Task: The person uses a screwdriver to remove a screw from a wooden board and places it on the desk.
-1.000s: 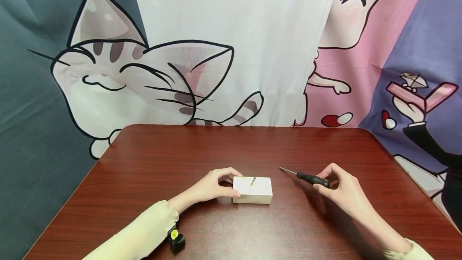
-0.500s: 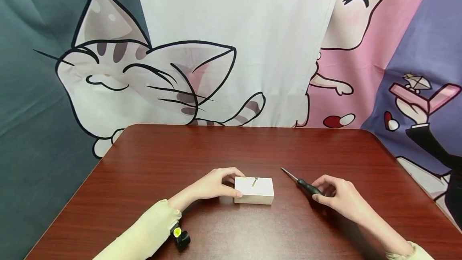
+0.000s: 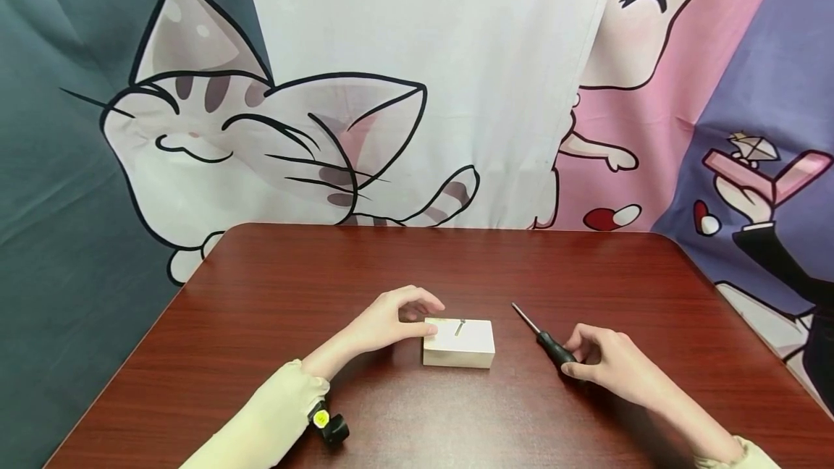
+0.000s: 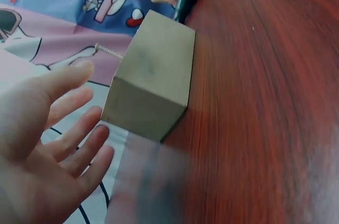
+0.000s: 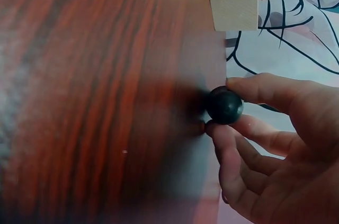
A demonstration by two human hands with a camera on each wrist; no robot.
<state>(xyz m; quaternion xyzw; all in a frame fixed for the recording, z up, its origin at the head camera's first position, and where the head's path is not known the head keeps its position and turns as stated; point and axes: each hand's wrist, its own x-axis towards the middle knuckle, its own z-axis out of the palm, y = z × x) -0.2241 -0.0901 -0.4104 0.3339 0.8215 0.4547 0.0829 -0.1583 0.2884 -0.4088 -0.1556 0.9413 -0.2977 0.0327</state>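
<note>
A pale wooden block lies on the table, and a screw sticks up out of its top face. My left hand is at the block's left end, fingers spread and relaxed. In the left wrist view the left hand appears clear of the wood, with nothing in it. To the right of the block, my right hand pinches the black handle of a screwdriver between thumb and fingers. Its metal shaft points away and to the left, low over the table. The right wrist view shows the handle's rounded end.
The dark red wooden table has rounded far corners. A cartoon-printed curtain hangs behind its far edge. On the left wrist sits a black camera mount.
My left hand has loosened from the block and risen slightly. The right hand has lowered with the screwdriver, whose handle end has swung towards me. The block stays put on the table.
</note>
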